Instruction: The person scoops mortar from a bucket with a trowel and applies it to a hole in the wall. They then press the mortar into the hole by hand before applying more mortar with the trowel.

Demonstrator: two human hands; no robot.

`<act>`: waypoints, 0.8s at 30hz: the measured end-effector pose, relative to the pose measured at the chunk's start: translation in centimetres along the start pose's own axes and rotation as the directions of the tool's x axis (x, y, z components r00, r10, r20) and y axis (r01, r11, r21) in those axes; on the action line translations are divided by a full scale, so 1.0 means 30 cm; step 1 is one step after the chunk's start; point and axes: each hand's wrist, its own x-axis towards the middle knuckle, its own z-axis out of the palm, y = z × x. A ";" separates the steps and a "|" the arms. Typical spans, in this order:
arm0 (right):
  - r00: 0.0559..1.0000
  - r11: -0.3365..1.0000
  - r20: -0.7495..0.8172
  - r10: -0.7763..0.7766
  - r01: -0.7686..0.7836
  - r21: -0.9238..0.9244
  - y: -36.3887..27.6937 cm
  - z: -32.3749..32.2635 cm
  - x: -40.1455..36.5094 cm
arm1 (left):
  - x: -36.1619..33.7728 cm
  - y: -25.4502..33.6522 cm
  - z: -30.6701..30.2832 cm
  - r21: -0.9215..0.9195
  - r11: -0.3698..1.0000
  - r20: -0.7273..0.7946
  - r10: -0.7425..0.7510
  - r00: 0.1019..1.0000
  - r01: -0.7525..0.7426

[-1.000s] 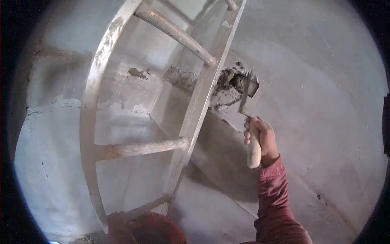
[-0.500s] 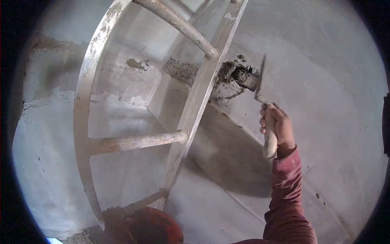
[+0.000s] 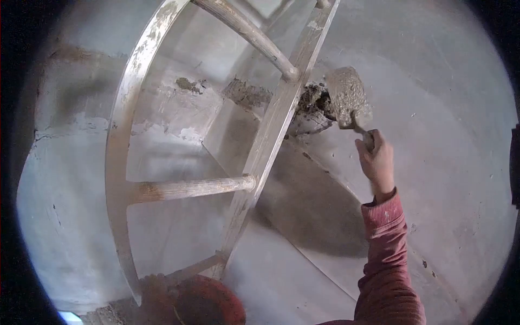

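My right hand (image 3: 377,161), at the end of a red sleeve, is closed around the handle of a trowel (image 3: 362,127). The blade faces me, its surface covered with wet grey mortar (image 3: 346,92). It overlaps the right side of a rough, broken hole (image 3: 316,100) in the grey wall. Dark hollows and crumbled edges show in the hole to the left of the blade. My left hand cannot be made out in this view.
A worn ladder (image 3: 271,127) with round rungs stands left of the hole, one rail crossing close beside it. At its foot is a dark-centred red round container (image 3: 235,303). Damaged plaster (image 3: 189,85) shows on the wall behind the rungs. A ledge edge runs diagonally below the hole.
My right hand has turned the trowel from edge-on to face-on, so its mortar-covered surface now shows. The ladder has shifted slightly right in view.
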 end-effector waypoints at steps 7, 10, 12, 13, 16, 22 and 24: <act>0.996 0.846 0.049 -0.078 0.092 -0.525 0.023 -0.046 0.127 | 0.016 -0.012 0.066 0.233 0.972 -0.283 0.066 0.957 0.002; 0.955 0.667 0.009 -0.295 0.213 -0.714 -0.033 -0.078 0.149 | 0.047 -0.031 0.063 0.130 0.990 -0.101 -0.041 0.994 0.054; 0.915 0.526 0.045 -0.400 0.270 -0.806 -0.088 -0.072 0.172 | 0.044 -0.007 0.026 0.078 0.994 0.075 -0.081 0.994 0.075; 0.937 0.431 0.011 -0.348 0.171 -0.886 -0.072 0.002 0.183 | 0.021 0.063 -0.086 0.060 0.996 0.144 -0.076 0.987 0.068; 0.941 0.359 0.179 -0.288 0.280 -0.891 -0.116 -0.034 0.228 | -0.017 0.019 0.025 0.104 0.995 -0.069 0.001 0.998 0.006; 0.932 0.545 0.088 -0.352 0.281 -0.790 -0.171 -0.153 0.281 | -0.003 0.047 -0.037 0.027 0.999 -0.036 -0.045 0.998 0.046; 0.900 0.584 0.060 -0.432 0.330 -0.742 -0.162 -0.147 0.285 | -0.007 0.060 -0.071 -0.011 0.995 0.057 -0.102 0.993 0.103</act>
